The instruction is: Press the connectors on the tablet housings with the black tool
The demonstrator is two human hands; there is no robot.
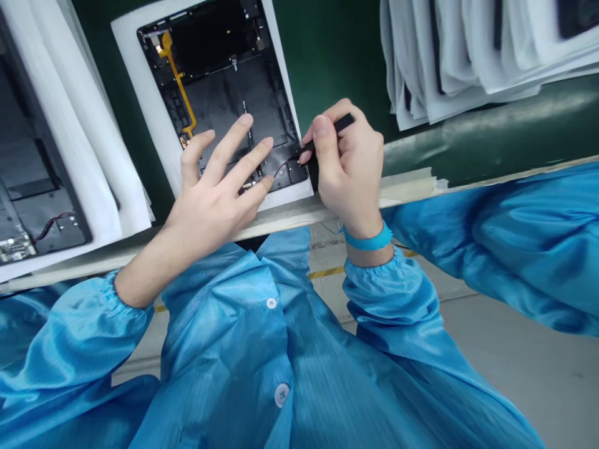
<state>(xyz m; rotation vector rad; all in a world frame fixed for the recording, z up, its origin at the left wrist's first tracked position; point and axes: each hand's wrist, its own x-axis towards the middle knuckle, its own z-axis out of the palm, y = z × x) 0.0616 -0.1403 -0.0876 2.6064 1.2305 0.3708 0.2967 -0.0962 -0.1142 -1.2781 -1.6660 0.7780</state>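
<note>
The person's two hands are working apart from each other over an opened tablet housing (219, 90), which is lying on a white foam sheet (125, 47) at the near edge of a green-topped bench (339, 43). The sheet is probably shielding the housing from the hard surface, and its nearness to the edge is letting both forearms come in from below without much reaching.

The left hand (213, 196) is spreading its fingers above the lower part of the housing, gripping nothing large; its index fingertip is pointing down beside a thin red-and-black wire (279, 168), seemingly to steady that corner, though whether it is pressing the wire is not clear. The right hand (350, 162) is closing thumb and fingers around a black pen-like tool (345, 122), holding it low and slanted, likely for fine control. The tool's tip is ending near the wire; contact cannot be told.

An orange flex cable (182, 93) is running along the housing's left side, clear of the tool. A blue wristband (369, 239) is circling the right wrist, perhaps against static. White sheets are standing by on both sides, one stack (79, 125) to the left beside a second tablet housing (28, 137), another stack (461, 68) to the right, leaving the middle for the hands.
</note>
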